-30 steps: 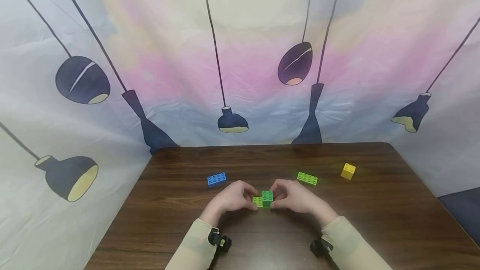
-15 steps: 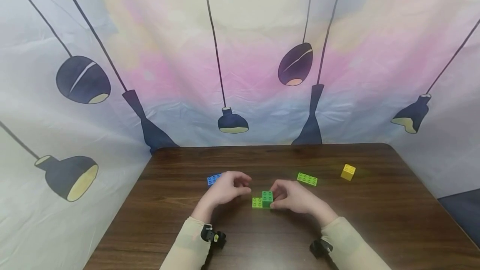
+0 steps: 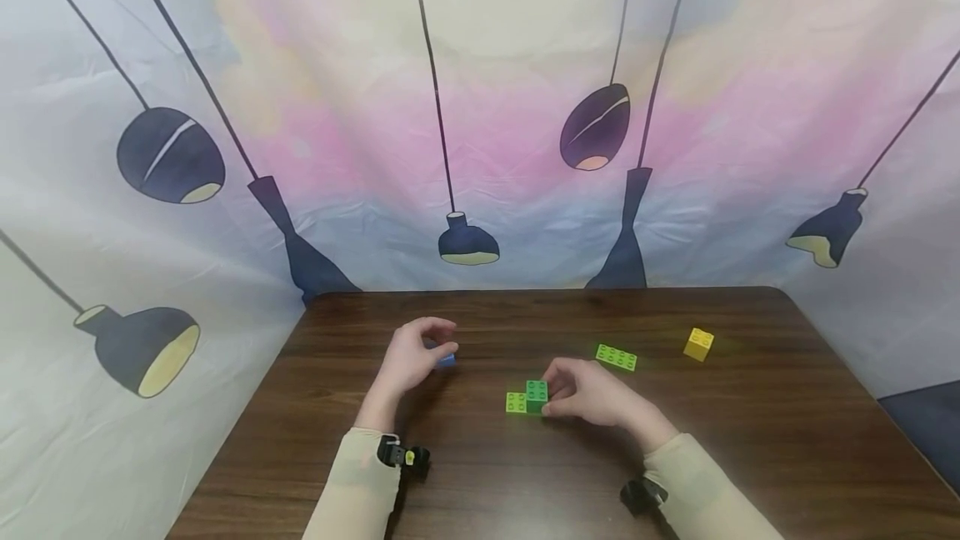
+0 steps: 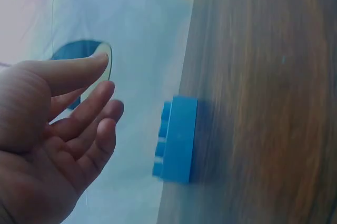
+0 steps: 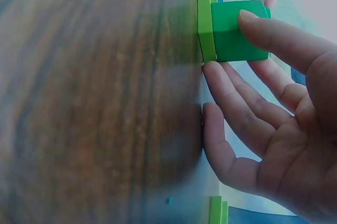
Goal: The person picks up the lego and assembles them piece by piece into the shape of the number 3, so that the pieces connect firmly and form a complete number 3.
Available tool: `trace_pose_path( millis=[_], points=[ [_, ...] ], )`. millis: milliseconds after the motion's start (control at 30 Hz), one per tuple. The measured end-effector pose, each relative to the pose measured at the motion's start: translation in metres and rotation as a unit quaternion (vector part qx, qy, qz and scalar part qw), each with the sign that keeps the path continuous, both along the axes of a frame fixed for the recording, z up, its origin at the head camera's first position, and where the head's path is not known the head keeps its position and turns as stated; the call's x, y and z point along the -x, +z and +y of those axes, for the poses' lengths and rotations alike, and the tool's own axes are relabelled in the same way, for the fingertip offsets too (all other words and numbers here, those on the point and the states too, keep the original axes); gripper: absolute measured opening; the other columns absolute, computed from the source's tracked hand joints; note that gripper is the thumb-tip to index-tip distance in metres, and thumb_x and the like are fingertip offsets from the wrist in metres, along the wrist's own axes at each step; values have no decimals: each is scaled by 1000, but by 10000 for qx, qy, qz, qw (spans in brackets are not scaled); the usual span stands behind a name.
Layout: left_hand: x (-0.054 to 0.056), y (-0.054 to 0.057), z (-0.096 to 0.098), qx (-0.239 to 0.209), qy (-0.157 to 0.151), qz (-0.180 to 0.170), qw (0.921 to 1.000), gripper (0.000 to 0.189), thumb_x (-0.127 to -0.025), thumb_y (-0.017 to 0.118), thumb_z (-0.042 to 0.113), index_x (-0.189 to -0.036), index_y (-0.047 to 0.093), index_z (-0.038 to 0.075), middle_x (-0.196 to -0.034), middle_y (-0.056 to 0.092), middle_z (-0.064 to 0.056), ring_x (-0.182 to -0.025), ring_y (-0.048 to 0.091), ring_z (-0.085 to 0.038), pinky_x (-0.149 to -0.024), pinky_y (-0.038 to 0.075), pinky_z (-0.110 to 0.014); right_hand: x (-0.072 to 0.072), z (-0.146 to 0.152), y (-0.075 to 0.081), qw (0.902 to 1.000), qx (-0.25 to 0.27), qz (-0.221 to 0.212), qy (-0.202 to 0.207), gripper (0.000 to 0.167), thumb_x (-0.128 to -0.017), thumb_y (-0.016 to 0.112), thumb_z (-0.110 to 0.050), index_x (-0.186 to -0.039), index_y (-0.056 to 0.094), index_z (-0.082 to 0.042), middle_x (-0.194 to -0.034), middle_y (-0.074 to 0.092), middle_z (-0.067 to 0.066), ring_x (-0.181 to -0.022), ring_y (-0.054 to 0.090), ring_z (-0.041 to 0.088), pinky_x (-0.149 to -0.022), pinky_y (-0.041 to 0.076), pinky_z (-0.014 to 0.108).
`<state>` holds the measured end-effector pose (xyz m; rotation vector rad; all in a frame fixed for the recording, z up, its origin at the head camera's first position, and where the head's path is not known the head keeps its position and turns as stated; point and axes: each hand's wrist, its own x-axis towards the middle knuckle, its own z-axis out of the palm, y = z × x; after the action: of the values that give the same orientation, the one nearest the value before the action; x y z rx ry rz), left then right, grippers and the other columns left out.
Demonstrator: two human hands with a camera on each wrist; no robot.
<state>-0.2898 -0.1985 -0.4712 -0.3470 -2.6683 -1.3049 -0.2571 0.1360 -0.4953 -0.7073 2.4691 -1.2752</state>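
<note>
My left hand (image 3: 407, 359) hovers over the blue brick (image 3: 447, 360), partly covering it in the head view. In the left wrist view its loosely bent fingers stand apart from the blue brick (image 4: 180, 140), which lies studs-up on the table. With thumb and fingers, my right hand (image 3: 596, 392) holds a green brick (image 3: 536, 392) mounted on the right end of a thin lime plate (image 3: 515, 402). The right wrist view shows the thumb against one face of the green brick (image 5: 229, 34), with the lime plate (image 5: 206, 29) beneath it on the table.
A second lime plate (image 3: 617, 357) lies beyond my right hand. Farther right sits a yellow brick (image 3: 698, 345). The dark wooden table (image 3: 510, 473) ends at a cloth backdrop (image 3: 517, 148) printed with lamps.
My left hand has let go of the lime plate's left end and moved left and away to the blue brick. The right hand has kept its hold on the green brick.
</note>
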Motion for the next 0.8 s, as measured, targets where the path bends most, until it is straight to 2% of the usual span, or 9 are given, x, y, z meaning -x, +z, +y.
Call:
trace_pose_path(
  millis=[133,333,533,800],
  points=[
    [0,-3,-8,-16,260,-173,9995,36,-94,84,9,-128,75,4,-125,72,-12,-115,70,-37,-100,54,-54,1,0,0,10000,-23,18,7,29,-88,89,-16,-108,68,-14,-102,75,-3,-94,73,15,-79,60,36],
    [2,-15,-11,224,642,-590,9959,37,-95,81,11,-131,73,3,-135,68,-18,-126,63,-39,-107,48,-56,1,0,0,10000,-18,33,31,28,-88,89,-15,-108,68,-14,-101,75,-4,-93,73,15,-80,60,36],
    [3,-21,-14,428,661,-869,9931,37,-95,82,12,-131,74,5,-136,69,-18,-127,62,-39,-108,47,-57,0,0,0,10000,9,0,30,29,-88,89,-15,-108,68,-14,-101,75,-3,-93,73,15,-80,60,36],
    [2,-20,-14,537,643,-1182,9895,35,-95,81,9,-129,75,7,-135,69,-17,-123,64,-36,-108,48,-57,0,0,1,10000,57,-18,40,28,-89,89,-15,-108,68,-14,-101,75,-3,-93,73,15,-80,60,34]
  ],
)
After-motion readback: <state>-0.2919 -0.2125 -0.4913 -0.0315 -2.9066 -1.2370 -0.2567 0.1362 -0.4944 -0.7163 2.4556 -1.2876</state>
